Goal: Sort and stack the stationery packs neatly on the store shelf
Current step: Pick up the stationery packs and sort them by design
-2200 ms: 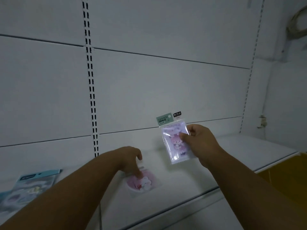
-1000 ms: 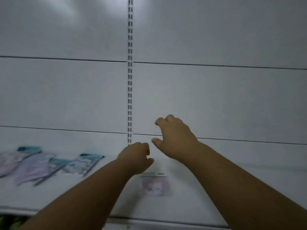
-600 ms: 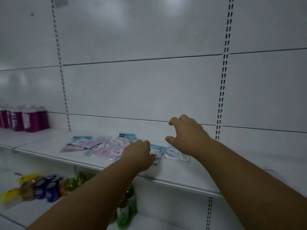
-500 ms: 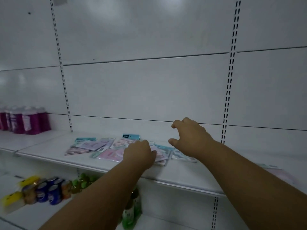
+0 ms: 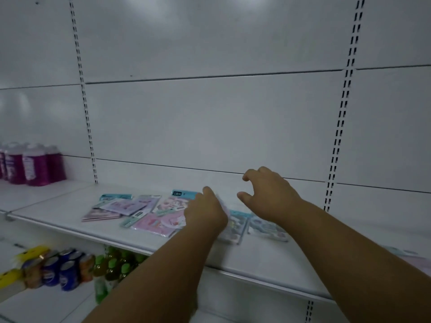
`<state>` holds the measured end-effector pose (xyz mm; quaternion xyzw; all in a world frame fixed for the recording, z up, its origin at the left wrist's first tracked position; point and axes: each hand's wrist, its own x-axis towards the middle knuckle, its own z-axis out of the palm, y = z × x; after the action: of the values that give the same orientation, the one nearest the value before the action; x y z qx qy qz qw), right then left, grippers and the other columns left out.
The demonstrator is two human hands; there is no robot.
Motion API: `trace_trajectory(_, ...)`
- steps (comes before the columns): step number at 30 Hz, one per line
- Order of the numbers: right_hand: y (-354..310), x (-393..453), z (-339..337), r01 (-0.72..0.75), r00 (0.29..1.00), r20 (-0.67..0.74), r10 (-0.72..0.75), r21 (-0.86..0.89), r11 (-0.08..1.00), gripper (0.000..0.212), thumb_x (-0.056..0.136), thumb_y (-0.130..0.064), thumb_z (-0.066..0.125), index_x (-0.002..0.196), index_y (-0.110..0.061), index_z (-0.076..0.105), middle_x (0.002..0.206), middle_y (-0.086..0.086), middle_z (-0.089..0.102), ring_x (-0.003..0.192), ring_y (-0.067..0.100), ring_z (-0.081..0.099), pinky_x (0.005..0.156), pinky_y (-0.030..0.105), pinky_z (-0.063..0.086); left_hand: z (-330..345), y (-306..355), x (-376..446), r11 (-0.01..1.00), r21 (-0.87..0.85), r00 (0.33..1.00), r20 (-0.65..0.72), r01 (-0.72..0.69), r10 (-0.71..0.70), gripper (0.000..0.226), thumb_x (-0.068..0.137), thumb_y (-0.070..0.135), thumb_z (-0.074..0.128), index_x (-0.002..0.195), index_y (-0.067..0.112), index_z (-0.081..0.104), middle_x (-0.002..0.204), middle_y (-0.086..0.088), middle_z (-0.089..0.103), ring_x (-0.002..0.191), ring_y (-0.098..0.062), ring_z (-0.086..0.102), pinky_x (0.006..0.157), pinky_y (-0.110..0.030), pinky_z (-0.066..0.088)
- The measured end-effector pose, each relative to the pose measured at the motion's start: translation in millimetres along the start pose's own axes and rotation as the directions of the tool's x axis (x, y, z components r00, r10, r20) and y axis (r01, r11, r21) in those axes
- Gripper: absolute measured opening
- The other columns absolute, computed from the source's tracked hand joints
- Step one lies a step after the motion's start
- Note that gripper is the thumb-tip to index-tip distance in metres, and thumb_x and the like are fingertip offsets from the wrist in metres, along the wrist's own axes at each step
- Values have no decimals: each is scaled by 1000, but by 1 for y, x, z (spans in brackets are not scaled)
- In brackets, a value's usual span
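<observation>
Stationery packs (image 5: 149, 214) lie scattered on the shelf (image 5: 268, 259). The left hand (image 5: 206, 212) reaches over them, grip unclear; the right hand (image 5: 268, 197) hovers, loosely curled, empty. Next likely: pick one pack to sort.

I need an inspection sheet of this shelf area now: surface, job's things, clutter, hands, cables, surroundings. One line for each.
Surface: white shelf, dim light.
Job's things: stationery packs scattered flat, overlapping, not stacked; two more under the right forearm.
Clutter: nothing seen.
Hands: left hand low over the packs, grip hidden; right hand above the shelf, fingers loosely curled, holding nothing.
Cables: nothing seen.
Surroundings: purple bottles far left; cans and green-capped bottles on the lower shelf.
</observation>
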<state>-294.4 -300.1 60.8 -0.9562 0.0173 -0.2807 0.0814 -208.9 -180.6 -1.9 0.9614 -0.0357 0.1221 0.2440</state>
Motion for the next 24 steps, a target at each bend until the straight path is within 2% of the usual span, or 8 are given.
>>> trace_trajectory(2,-1,5,8,-15,1000,3,15,56,998,42,87,-43,58,122,-21,54,117,7,57,102,26,58,85,40,50,-17,-10,0,960,-280,999,-43,10,-23,41,83,12,61,121,11,47,116,-15,63,107,-33,61,81,-36,48)
trace_trajectory(5,-10,13,23,-38,999,24,35,129,991,35,89,-38,56,120,-20,56,117,6,58,101,24,58,85,37,49,-49,-41,1,833,-553,985,-151,-18,-79,21,81,8,57,101,12,64,102,-12,71,89,-28,67,74,-31,52)
trace_trajectory(9,-41,24,56,-29,991,135,5,176,984,36,86,-33,62,118,-16,58,115,9,61,102,25,57,81,29,42,-91,-79,-4,420,-907,981,-74,9,-181,16,88,8,60,96,21,59,100,-8,70,85,-26,70,72,-40,60)
trace_trajectory(11,-63,28,74,-30,979,204,-10,191,981,36,84,-32,65,114,-13,60,113,10,63,100,25,58,79,29,43,-110,-97,-8,326,-945,988,-47,2,-144,17,91,7,62,101,20,58,100,-8,70,84,-27,73,68,-39,60)
trace_trajectory(14,-98,39,99,-33,952,304,-23,179,983,44,82,-42,65,114,-12,60,114,11,64,101,28,59,81,32,45,-134,-121,-15,257,-966,996,-60,-40,-70,19,91,4,61,106,15,59,100,-9,72,79,-26,75,65,-37,61)
trace_trajectory(16,-119,47,115,-26,921,389,-9,84,996,48,82,-51,58,116,-18,59,116,8,64,103,28,59,83,31,44,-146,-138,-16,251,-966,996,-76,-64,-37,18,91,1,60,104,13,60,97,-7,73,72,-21,75,53,-27,58)
trace_trajectory(19,-138,51,135,-67,876,473,93,-70,995,47,82,-54,49,114,-22,61,114,7,66,99,26,60,90,35,46,-161,-166,-10,256,-965,998,-61,-62,12,18,90,-1,60,102,12,62,95,-7,74,71,-21,75,50,-25,56)
trace_trajectory(24,-156,52,139,-280,884,346,316,-150,948,60,74,-50,63,120,-15,50,117,12,53,100,30,56,91,40,47,-164,-206,0,275,-958,994,-58,-82,93,19,90,-2,59,96,15,64,90,-5,76,74,-23,75,54,-26,56)
